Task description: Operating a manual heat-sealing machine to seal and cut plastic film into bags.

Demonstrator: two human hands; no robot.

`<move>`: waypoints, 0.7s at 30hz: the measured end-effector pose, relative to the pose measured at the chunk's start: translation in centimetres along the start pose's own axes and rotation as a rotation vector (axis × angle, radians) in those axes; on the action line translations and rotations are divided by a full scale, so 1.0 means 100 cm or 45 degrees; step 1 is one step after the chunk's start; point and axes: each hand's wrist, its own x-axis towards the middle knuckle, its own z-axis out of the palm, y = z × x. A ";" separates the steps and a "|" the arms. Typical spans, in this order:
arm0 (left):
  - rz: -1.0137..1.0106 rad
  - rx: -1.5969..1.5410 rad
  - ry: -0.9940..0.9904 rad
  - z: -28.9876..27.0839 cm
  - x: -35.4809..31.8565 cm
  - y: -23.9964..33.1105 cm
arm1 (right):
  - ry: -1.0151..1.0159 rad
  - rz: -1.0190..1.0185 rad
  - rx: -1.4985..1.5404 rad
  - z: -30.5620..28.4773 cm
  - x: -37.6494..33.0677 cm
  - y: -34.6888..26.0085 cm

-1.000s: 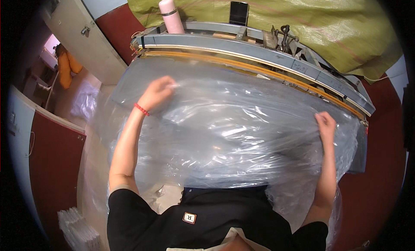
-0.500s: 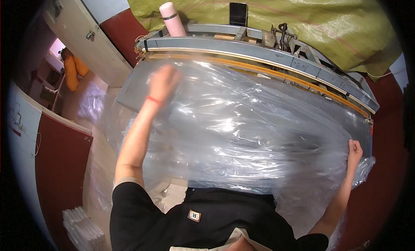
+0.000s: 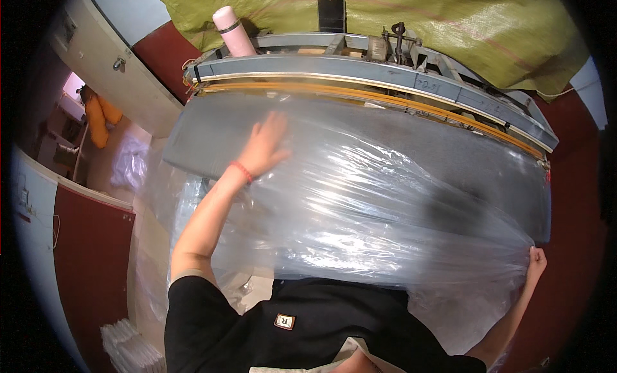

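A wide sheet of clear plastic film point(image 3: 350, 199) lies wrinkled over a grey work surface point(image 3: 218, 119) and hangs down toward my body. My left hand point(image 3: 265, 148), with a red band at its wrist, is laid on the film's left part with fingers spread; its fingertips are slightly blurred. At the far right, my right hand point(image 3: 537, 262) pinches the film's edge beside the corner of the surface. From that pinch, creases fan out to the left.
Behind the surface runs a long grey metal beam point(image 3: 276, 66) with an orange strip point(image 3: 385, 98). A pink bottle point(image 3: 234, 34) and a black phone point(image 3: 331, 16) stand behind it, before a yellow-green sheet point(image 3: 450, 32). Stacked clear packets point(image 3: 130, 347) lie lower left, near an open door point(image 3: 122, 58).
My right hand has drawn the film's edge toward me, baring more grey surface at the back. My left hand has moved right and nearer, its fingers now spread.
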 end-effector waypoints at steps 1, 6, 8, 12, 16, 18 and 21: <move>0.010 0.024 0.013 0.001 0.008 -0.005 | -0.007 0.042 0.025 0.000 -0.002 0.000; 0.070 0.205 0.152 -0.004 0.028 -0.003 | -0.035 0.076 -0.056 -0.004 -0.020 -0.005; 0.060 0.322 0.172 -0.008 0.028 0.006 | -0.023 0.075 -0.090 -0.007 -0.028 -0.004; 0.234 0.238 0.220 -0.011 0.023 0.021 | -0.041 0.121 -0.028 -0.016 -0.040 0.007; 0.262 -0.043 0.069 -0.008 0.019 0.023 | -0.027 0.103 -0.004 -0.027 -0.050 0.023; 0.284 -0.150 0.125 -0.007 0.026 0.021 | -0.007 0.092 -0.013 -0.032 -0.054 0.030; -0.019 -0.353 0.195 -0.004 0.048 0.020 | 0.021 0.099 0.006 -0.035 -0.056 0.036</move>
